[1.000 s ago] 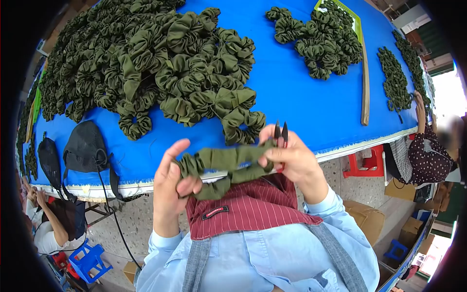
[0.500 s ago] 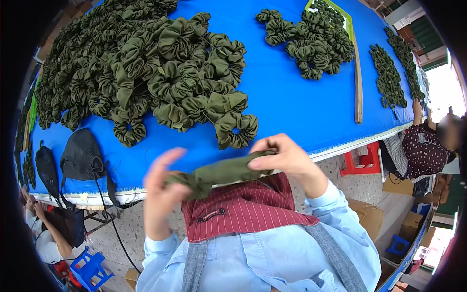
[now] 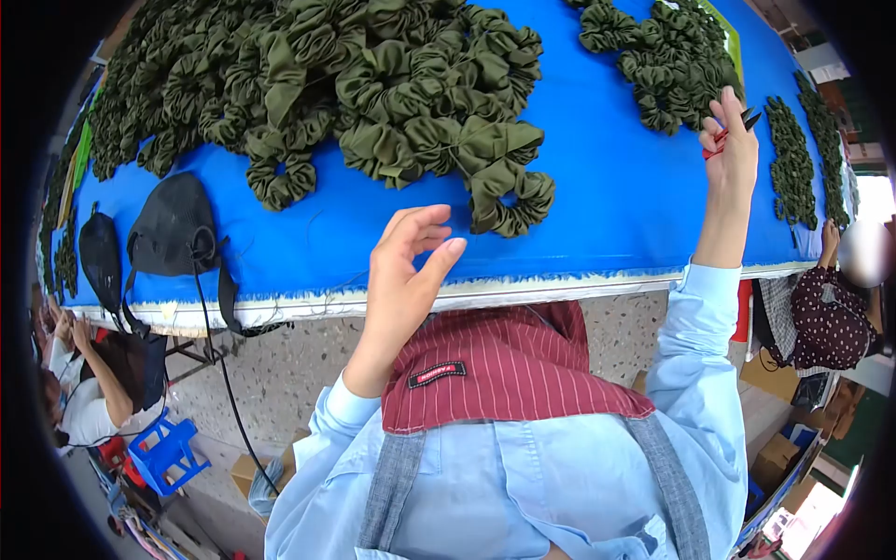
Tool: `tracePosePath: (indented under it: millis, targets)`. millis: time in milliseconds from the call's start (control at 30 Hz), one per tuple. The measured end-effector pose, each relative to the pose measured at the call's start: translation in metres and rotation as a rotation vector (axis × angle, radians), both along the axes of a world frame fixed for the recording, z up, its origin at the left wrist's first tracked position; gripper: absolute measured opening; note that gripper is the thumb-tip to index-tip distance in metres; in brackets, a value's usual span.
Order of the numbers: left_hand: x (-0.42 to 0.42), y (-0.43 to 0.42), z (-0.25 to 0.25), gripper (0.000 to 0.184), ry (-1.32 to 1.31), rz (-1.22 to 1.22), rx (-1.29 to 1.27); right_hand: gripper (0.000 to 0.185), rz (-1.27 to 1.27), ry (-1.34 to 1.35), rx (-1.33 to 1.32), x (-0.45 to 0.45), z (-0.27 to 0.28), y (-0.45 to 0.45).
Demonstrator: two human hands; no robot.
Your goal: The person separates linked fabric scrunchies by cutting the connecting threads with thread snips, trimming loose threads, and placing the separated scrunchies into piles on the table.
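Observation:
My left hand (image 3: 403,275) is over the table's front edge, fingers apart and nothing in it. Close beyond its fingertips lies a dark green scrunchie (image 3: 532,207) at the near end of a big heap of scrunchies (image 3: 392,79). Farther out on the right, my right hand (image 3: 733,159) is closed on a small pair of thread snips (image 3: 751,120) with red handles and dark blades. Beside that hand lies a smaller group of scrunchies (image 3: 667,70). The fingers partly hide the snips.
A blue cloth (image 3: 607,196) covers the table. A black mesh bag (image 3: 173,229) with a cable sits at the left edge. Longer scrunchie piles (image 3: 790,168) lie far right. Another person (image 3: 831,317) is at the right, one more at the left (image 3: 98,383). A blue stool (image 3: 168,453) stands below.
The green scrunchie stretched between both hands has left them. My right hand has reached out to the right and now holds snips. My left hand has opened. The view has shifted.

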State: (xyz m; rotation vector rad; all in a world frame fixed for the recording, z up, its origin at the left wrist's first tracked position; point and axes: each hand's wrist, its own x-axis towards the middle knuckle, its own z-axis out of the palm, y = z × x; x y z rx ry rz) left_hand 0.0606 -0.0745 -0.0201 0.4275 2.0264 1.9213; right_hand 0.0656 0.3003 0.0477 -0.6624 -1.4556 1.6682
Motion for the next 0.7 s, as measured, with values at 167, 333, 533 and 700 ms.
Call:
tracePosePath:
  millis: [167, 333, 533, 700]
  targets:
    - [0.004, 0.015, 0.002, 0.028, 0.075, 0.077, -0.148, 0.021, 0.354, -0.247, -0.068, 0.021, -0.029, -0.082]
    - [0.002, 0.025, -0.004, 0.015, 0.259, 0.078, -0.233, 0.023, 0.762, -0.375, -0.088, 0.045, -0.036, -0.150]
    - [0.001, 0.012, -0.012, 0.006, 0.401, 0.020, -0.217, 0.026, 0.895, -0.456, 0.259, 0.050, -0.039, -0.173]
    - [0.008, 0.011, 0.007, 0.004, -0.110, 0.110, 0.159, 0.031, 0.778, -0.321, 0.760, 0.054, -0.037, -0.188]
